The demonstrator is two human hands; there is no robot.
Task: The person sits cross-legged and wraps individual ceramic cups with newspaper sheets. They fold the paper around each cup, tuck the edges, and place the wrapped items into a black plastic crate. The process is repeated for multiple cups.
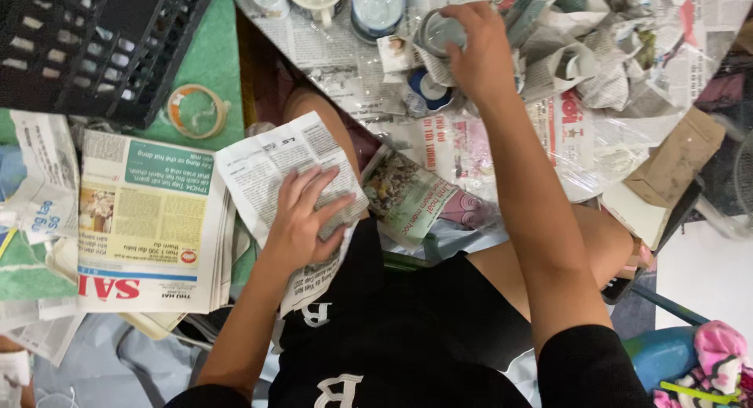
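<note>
A: Where is the left hand (302,220) resting?

B: It is lying flat, fingers spread apart, on a newspaper sheet (286,184) that is draped over the person's lap. The palm is pressing on the sheet; nothing is clamped in it.

A: And the right hand (477,51)?

B: It is reaching to the far side, fingers curled together around a small glass cup (438,33) that is sitting among crumpled newspaper (580,59).

A: What is lying around the cup?

B: A blue-and-white cup (427,90) is sitting just near of it, and more crockery (376,8) is standing at the far edge on spread paper.

A: What is lying on the left?

B: A folded newspaper stack (149,224) is lying just left of the sheet. A tape roll (196,110) is lying far of the stack, beside a black crate (94,47).
</note>
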